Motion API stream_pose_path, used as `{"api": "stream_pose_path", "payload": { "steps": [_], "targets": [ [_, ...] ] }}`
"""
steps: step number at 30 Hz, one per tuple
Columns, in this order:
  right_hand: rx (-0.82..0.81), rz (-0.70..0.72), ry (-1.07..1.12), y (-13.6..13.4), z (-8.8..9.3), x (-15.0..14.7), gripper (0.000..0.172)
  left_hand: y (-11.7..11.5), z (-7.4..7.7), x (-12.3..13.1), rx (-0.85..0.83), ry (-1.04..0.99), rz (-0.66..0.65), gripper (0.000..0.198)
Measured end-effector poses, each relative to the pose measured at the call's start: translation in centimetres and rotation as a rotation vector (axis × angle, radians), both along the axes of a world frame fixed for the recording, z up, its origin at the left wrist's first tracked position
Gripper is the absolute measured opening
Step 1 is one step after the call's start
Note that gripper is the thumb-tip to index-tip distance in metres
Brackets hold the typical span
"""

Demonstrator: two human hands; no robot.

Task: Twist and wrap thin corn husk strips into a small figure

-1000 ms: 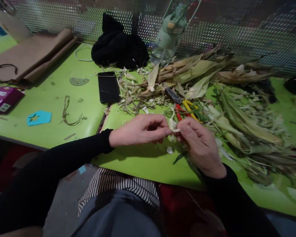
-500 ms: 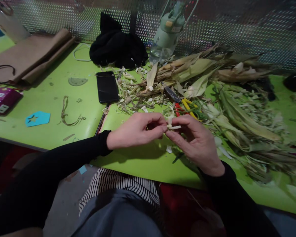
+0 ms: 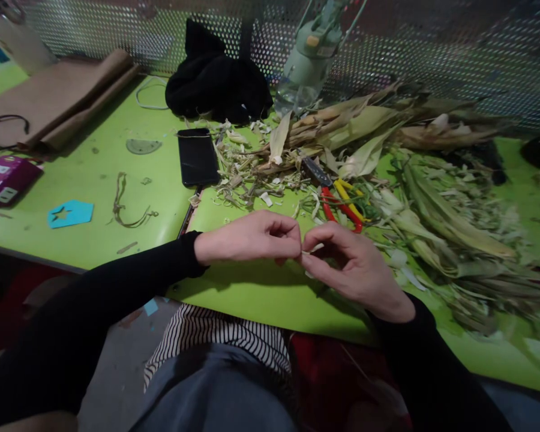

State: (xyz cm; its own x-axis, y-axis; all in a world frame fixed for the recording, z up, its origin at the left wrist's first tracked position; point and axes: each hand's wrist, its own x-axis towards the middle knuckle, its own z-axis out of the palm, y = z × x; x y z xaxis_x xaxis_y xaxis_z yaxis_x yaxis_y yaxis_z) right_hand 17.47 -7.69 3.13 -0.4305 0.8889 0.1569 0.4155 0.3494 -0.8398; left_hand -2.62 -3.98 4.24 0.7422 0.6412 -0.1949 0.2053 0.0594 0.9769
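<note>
Green table [image 3: 252,300], with husks [image 3: 360,129] and scraps [image 3: 233,165] heaped toward its right. Above its near edge, left hand [image 3: 252,240] and right hand [image 3: 357,267] meet at the fingertips, both pinching a pale strip [image 3: 305,253], mostly hidden between them. Pliers [image 3: 317,173] lie just beyond.

Craft spot of some sort, workshop or classroom, can't say which. Bright green, smooth-topped table [image 3: 238,306] w/ a perforated metal screen [image 3: 148,36] along the back. Long, dry tan-and-green corn husks [image 3: 364,126] heaped up, plus a scatter of pale shredded scraps [image 3: 238,174] & metal hand tools [image 3: 317,172] w/ red & yellow handles. To the left, a see-through half-round protractor [image 3: 144,147] & a flat blue tag [image 3: 78,214] w/ star cut-out. More blue bits [image 3: 150,306] on the grey floor [image 3: 103,384].
</note>
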Motion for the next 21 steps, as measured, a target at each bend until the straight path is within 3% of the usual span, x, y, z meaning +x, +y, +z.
{"api": "stream_pose_path", "payload": {
  "steps": [7,11,14,18,21],
  "targets": [
    [0.005,0.014,-0.088,-0.2,0.3,-0.2,0.009,-0.8,-0.4,0.4,0.384,0.078,0.077,0.019],
    [-0.026,0.013,-0.079,-0.3,0.6,-0.3,0.01,-1.0,-0.3,0.4,0.517,0.101,0.08,0.019],
    [-0.084,-0.01,-0.063,-0.3,0.8,-0.2,0.009,-0.8,-0.3,0.3,0.515,0.108,0.086,0.019],
    [-0.221,-0.084,0.042,-0.5,1.1,-0.1,0.01,-0.1,-0.3,-0.1,0.371,0.045,0.076,0.01],
    [-0.282,-0.176,0.152,-0.5,1.1,-0.1,0.014,0.4,-0.2,-0.3,0.278,0.034,0.044,0.017]
  ]
}}
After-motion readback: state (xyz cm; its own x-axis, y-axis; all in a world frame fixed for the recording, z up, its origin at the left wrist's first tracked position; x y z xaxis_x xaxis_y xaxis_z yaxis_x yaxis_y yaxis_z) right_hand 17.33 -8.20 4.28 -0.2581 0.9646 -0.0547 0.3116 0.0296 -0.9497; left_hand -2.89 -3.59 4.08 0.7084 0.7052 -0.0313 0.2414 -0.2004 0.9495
